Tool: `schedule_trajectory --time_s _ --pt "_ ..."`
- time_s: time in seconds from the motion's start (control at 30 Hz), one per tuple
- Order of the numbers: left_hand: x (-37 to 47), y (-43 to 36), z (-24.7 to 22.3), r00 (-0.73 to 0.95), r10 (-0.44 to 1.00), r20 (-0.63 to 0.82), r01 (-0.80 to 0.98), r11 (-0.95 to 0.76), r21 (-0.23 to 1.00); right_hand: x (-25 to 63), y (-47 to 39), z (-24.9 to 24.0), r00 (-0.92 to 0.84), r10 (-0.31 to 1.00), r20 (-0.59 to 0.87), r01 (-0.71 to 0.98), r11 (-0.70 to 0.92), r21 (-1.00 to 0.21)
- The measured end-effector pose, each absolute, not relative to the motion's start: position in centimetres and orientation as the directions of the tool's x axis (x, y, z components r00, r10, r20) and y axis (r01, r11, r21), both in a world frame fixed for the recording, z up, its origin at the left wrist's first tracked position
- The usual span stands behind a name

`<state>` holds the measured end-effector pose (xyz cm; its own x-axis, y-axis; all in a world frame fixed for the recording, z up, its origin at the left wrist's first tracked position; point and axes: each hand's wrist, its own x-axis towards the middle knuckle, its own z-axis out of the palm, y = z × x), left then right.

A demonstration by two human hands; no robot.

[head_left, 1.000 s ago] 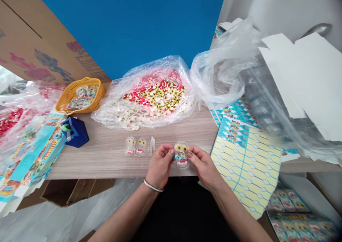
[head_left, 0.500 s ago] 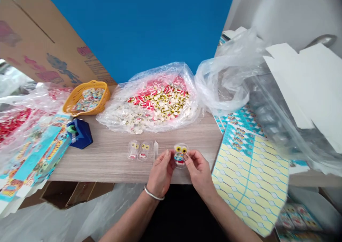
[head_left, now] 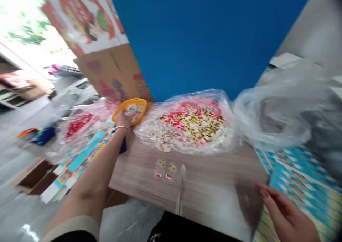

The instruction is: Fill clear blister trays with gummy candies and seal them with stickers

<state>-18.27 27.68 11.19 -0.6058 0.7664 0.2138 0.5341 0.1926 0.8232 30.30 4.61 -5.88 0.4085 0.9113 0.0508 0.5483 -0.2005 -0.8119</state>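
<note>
My left hand (head_left: 124, 119) reaches far out to the orange basket (head_left: 142, 116), over its near left side. Its fingers are blurred and partly hidden, so I cannot tell whether they hold anything. Small printed pieces (head_left: 135, 109) lie in the basket. My right hand (head_left: 287, 210) hovers at the lower right by the sheets' edge, thumb and forefinger together, with nothing visible in them. Two clear plastic blisters with yellow eye-like pieces and red mouth-like pieces, a left blister (head_left: 160, 169) and a right blister (head_left: 171, 171), lie side by side on the table.
A clear bag (head_left: 187, 122) of red, white and yellow pieces lies at the table's back against the blue panel. Printed sheets (head_left: 296, 185) and crumpled plastic (head_left: 272, 121) occupy the right. Flattened printed boxes (head_left: 85, 154) and a bag of red pieces (head_left: 80, 124) are left.
My view has turned left. My left hand has left the eyed blister and stretched to the basket. My right hand has moved right, and that blister no longer shows.
</note>
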Motion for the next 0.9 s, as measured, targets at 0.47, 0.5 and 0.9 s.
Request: schedule_trajectory --time_s 0.47,0.5,0.9 --pt "21.2 10.1 -5.4 0.337 0.864 -0.373 0.100 0.361 0.927 32.2 -0.9 -7.6 0.583 0.804 0.113 0.363 -0.134 -0.922" --pt "22.0 10.2 -5.7 0.333 0.861 -0.385 0.112 0.369 0.922 32.1 -1.1 -7.4 0.575 0.812 0.103 0.340 -0.123 -0.933" --pt "20.2 8.1 -4.7 0.471 0.787 -0.398 0.140 0.379 0.915 33.5 1.5 -5.1 0.259 0.939 0.227 0.564 0.044 -0.825"
